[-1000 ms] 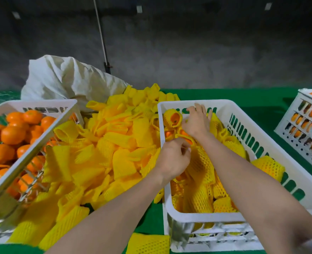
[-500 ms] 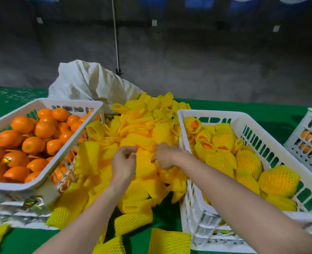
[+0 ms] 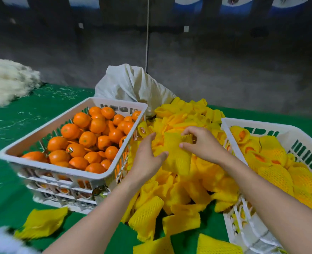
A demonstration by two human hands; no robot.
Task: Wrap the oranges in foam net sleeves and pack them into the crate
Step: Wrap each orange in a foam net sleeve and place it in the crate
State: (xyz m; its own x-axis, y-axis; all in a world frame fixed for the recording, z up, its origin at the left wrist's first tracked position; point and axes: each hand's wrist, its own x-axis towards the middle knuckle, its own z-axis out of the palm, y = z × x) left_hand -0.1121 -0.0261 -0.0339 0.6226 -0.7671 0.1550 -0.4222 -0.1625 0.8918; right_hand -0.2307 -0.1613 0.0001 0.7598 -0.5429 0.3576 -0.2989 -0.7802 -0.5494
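the grip of the right hand (image 3: 204, 146) is clamped on the top edge of one foam net sleeve (image 3: 177, 158), atop the yellow pile (image 3: 188, 191). the left hand (image 3: 146, 160) has its grip apart, thumb touching the sleeve's left edge. bare oranges (image 3: 89, 140) fill the left crate (image 3: 47, 133); wrapped ones sit in the right crate (image 3: 287, 132).

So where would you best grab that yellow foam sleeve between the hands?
At its upper rim, from above: the foam sleeve lies flattened atop the pile, and the right hand pinches that raised edge while the left hand touches its left side.
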